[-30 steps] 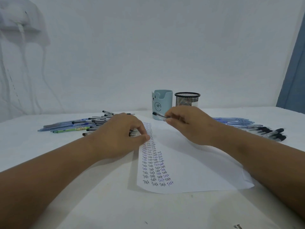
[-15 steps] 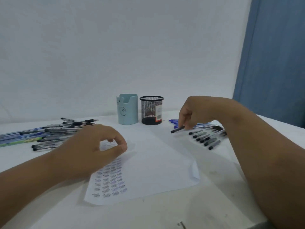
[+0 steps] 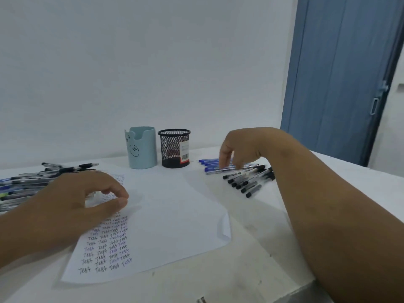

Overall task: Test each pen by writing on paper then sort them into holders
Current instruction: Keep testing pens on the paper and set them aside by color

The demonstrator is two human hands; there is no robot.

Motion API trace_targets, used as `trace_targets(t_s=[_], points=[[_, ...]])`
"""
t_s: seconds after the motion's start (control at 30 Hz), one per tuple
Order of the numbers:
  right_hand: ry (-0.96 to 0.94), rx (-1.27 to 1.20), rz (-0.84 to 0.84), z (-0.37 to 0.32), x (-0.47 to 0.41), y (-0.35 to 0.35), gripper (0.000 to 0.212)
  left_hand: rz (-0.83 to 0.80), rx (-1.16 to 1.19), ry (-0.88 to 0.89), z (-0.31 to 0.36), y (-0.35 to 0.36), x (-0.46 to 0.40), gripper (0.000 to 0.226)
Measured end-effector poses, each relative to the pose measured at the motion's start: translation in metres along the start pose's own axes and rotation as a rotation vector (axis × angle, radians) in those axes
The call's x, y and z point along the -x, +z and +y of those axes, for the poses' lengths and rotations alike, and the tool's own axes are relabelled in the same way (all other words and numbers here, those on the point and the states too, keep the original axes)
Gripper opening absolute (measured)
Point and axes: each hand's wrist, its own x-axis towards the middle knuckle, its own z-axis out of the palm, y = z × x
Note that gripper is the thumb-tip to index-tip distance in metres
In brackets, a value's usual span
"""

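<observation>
A white paper sheet [image 3: 175, 215] lies on the table, its left side filled with rows of the word "Test". My left hand [image 3: 72, 206] rests on that written part with loosely curled fingers and holds nothing. My right hand [image 3: 242, 147] hangs over the sorted pens at the right, fingers pointing down, fingertips touching a pen between the blue-capped pens [image 3: 209, 164] and the black-capped pens [image 3: 249, 182]. A pale blue holder [image 3: 142, 149] and a black mesh holder [image 3: 173, 149] stand side by side behind the sheet.
A loose pile of several pens [image 3: 32, 180] lies at the left, behind my left hand. The white table [image 3: 251, 270] ends at the lower right. A blue door [image 3: 338, 73] stands at the right, past the table.
My right hand carried a black-capped pen from the sheet to the rows at the right and lowered it among them. The view swung right. My left hand stayed on the paper.
</observation>
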Motion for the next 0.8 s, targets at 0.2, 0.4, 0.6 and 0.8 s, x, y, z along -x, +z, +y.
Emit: trace_targets(t_s=[0.2, 0.4, 0.6, 0.8], points=[[-0.338, -0.261, 0.214, -0.085, -0.011, 0.034, 0.022, 0.041, 0.053, -0.024, 0.011, -0.024, 0.005, 0.012], [-0.560, -0.314, 0.255, -0.137, -0.012, 0.066, 0.011, 0.107, 0.087, -0.214, -0.025, -0.075, 0.012, 0.021], [-0.612, -0.218, 0.261, -0.157, -0.020, 0.087, 0.022, 0.160, -0.038, -0.523, -0.105, -0.105, 0.032, 0.025], [-0.653, -0.137, 0.254, -0.171, -0.022, 0.096, 0.028, 0.093, -0.103, -0.729, -0.152, -0.097, 0.049, 0.040]])
